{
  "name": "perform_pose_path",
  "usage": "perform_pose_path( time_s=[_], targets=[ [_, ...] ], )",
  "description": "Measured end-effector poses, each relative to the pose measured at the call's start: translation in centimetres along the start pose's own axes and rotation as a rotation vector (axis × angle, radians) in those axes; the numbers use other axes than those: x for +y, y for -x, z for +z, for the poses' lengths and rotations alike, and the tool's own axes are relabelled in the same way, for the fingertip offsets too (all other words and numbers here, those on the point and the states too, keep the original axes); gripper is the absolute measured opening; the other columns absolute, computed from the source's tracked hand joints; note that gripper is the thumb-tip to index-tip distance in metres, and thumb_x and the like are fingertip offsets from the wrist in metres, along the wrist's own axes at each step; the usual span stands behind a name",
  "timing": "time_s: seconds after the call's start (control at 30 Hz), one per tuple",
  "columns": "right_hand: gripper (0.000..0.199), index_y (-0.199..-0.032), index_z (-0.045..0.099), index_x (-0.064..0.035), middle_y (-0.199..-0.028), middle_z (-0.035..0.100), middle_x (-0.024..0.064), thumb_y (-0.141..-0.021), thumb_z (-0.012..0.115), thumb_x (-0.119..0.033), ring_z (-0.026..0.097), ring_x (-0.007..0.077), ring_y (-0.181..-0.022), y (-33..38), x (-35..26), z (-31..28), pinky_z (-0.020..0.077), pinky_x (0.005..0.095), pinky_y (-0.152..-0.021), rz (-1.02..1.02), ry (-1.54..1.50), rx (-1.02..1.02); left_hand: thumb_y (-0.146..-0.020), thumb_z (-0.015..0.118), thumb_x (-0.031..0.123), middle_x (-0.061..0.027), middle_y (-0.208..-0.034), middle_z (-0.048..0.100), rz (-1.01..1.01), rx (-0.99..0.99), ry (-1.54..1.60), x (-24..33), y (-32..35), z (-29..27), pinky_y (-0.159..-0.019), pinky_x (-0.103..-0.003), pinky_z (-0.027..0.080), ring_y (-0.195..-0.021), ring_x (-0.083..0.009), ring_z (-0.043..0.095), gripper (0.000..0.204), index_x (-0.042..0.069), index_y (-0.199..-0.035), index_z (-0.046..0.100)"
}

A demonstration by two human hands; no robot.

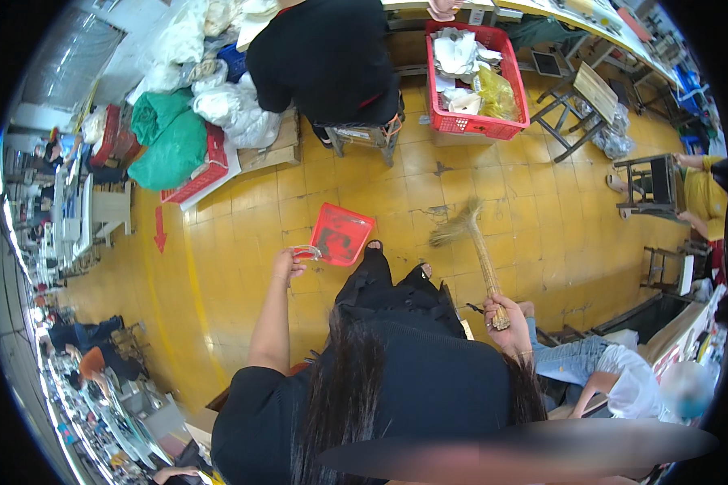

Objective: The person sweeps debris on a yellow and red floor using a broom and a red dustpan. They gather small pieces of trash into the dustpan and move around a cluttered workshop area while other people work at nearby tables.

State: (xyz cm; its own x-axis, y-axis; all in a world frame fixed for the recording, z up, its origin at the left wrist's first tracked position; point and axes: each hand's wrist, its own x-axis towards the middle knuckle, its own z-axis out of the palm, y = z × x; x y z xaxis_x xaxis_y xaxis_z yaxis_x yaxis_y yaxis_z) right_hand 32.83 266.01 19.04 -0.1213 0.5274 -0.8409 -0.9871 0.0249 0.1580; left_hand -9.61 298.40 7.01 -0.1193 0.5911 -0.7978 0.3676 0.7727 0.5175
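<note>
- Head view: your left grip (285,263) grasps the handle of the red dustpan (344,213) before you; dark debris (334,242) already lies inside.
- Your right grip (503,317) clasps the broom (483,257), bristles apart from the dustpan; sweeping seems partly done, what's left unclear.

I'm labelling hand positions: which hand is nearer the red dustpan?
Left. The left hand holds the dustpan by its handle; the right hand, gripping the broom, is farther right.
</note>
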Motion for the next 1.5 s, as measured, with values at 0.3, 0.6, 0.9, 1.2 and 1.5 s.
perform_pose_path(
  time_s=[0.3,0.6,0.9,1.2,1.5],
  targets=[
    [0.008,-0.089,0.043,-0.0013,-0.073,0.050,0.0064,-0.087,0.049,-0.006,0.051,0.0108,-0.056,-2.3,2.5,2.2,0.0477,0.0231,-0.050,0.144,0.036,-0.021,-0.092,0.042,0.035,-0.0051,-0.062,0.054,0.061,0.142,0.365,-5.1,-0.3,-3.9,-0.042,-0.029,0.048,-0.050,-0.0174,0.060,0.031,0.006,-0.089,0.051],
    [0.020,-0.092,0.039,0.0063,-0.071,0.048,0.0086,-0.087,0.050,-0.010,0.051,0.0134,-0.054,-8.3,6.1,3.7,0.0491,0.0222,-0.051,0.125,-0.205,-0.034,-0.090,0.045,0.034,-0.0047,-0.058,0.051,0.015,0.115,0.202,-4.9,-0.6,-8.0,-0.037,-0.029,0.046,-0.045,-0.0188,0.057,0.030,0.005,-0.086,0.052],
    [0.011,-0.084,0.046,-0.0002,-0.071,0.051,0.0084,-0.085,0.053,-0.009,0.053,0.0140,-0.057,-12.7,10.4,4.7,0.0491,0.0236,-0.051,0.116,-0.050,0.056,-0.088,0.045,0.034,-0.0126,-0.067,0.057,-0.048,0.151,-0.027,-4.1,-2.7,-11.4,-0.034,-0.028,0.044,-0.046,-0.0227,0.060,0.034,0.002,-0.096,0.057],
    [0.011,-0.084,0.044,-0.0004,-0.071,0.051,0.0086,-0.085,0.053,-0.008,0.053,0.0139,-0.057,-14.0,12.4,7.4,0.0488,0.0231,-0.050,0.072,0.096,0.114,-0.087,0.043,0.030,-0.0139,-0.078,0.064,0.076,0.122,-0.301,-1.8,-2.7,-11.6,-0.040,-0.030,0.047,-0.051,-0.0229,0.062,0.034,0.004,-0.098,0.062],
    [0.014,-0.091,0.045,0.0005,-0.076,0.053,0.0115,-0.085,0.053,-0.008,0.053,0.0144,-0.057,-9.9,13.7,10.0,0.0490,0.0233,-0.049,0.040,0.134,0.142,-0.087,0.046,0.033,-0.0165,-0.083,0.065,0.055,0.081,-0.534,-3.9,-7.4,-9.1,-0.050,-0.034,0.051,-0.051,-0.0231,0.063,0.042,-0.001,-0.110,0.054]
  ],
)
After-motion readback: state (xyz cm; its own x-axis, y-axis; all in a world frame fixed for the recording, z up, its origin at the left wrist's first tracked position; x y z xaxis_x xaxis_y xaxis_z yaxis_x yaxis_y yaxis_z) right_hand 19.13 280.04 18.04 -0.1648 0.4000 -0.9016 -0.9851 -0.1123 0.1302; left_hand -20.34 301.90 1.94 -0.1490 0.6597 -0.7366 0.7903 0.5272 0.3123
